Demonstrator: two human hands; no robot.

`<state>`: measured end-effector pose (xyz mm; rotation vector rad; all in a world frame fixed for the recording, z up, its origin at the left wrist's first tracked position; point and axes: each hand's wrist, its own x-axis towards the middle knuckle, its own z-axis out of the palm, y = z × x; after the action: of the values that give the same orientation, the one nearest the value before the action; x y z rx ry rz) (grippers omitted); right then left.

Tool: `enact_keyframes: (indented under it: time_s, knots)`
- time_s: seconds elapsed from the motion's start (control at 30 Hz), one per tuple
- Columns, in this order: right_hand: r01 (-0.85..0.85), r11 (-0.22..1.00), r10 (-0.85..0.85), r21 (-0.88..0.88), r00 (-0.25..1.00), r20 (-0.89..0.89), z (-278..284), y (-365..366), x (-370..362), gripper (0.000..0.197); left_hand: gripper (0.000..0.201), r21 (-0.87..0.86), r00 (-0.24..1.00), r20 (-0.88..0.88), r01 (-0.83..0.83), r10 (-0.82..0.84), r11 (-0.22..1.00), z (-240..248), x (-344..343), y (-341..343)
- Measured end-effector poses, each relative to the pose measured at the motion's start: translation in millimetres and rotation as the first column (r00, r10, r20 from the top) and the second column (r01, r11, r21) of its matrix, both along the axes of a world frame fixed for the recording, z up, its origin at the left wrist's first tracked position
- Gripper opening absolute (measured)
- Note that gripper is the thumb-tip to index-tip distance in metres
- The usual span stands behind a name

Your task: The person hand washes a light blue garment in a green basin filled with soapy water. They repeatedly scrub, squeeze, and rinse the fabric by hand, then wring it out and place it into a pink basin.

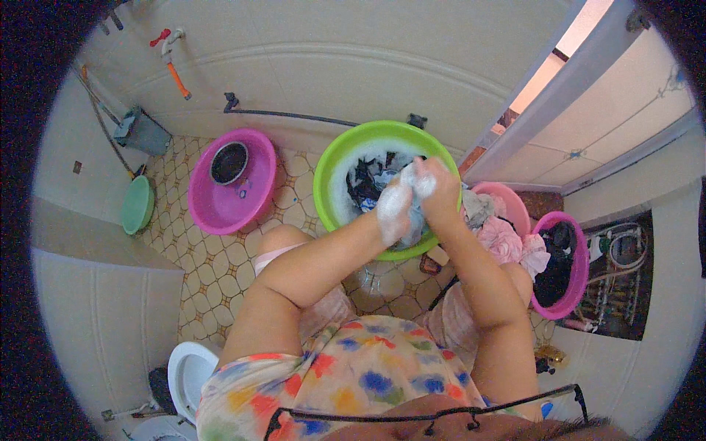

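A lime-green basin (325, 198) stands on the tiled floor, with dark and light clothes (365, 180) in foamy water. Above its right part my hands are close together, thick white suds covering much of both. My left hand (394, 210) is closed around a wet light-blue cloth (416, 220), which hangs down towards the water. Next to it, slightly farther away, my right hand (435, 185) grips the same cloth with bent fingers. Foam and the hands themselves hide much of the cloth, so its kind does not show.
Left stands a magenta basin (202, 202) holding a dark round pan (229, 163). At right are a pink basin (515, 206) of pink laundry (501, 239) and another magenta basin (581, 272) of black clothes. A soap bar (439, 255) lies near my right forearm. A toilet (184, 367) is near left.
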<state>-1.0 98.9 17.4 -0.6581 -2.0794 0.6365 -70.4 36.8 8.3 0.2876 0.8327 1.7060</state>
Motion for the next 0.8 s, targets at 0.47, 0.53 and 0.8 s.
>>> enact_keyframes:
  time_s: [0.47, 0.53, 0.8]
  knots:
    - [0.044, 0.997, -0.048, -0.068, 0.997, -0.067, 0, 10, -2, 0.024, 0.023, 0.118, 0.999, -0.021, 0.035, -0.033, 0.992, 1, 9, -5]
    - [-0.001, 1.000, 0.000, -0.019, 1.000, -0.029, 0, -7, -3, 0.025, 0.024, 0.010, 0.998, -0.064, 0.017, -0.016, 1.000, 5, -1, -1]
    - [-0.038, 0.999, 0.037, -0.020, 0.998, -0.047, -10, -22, -10, 0.024, 0.021, 0.271, 0.893, 0.293, 0.264, -0.341, 0.926, -29, -27, 3]
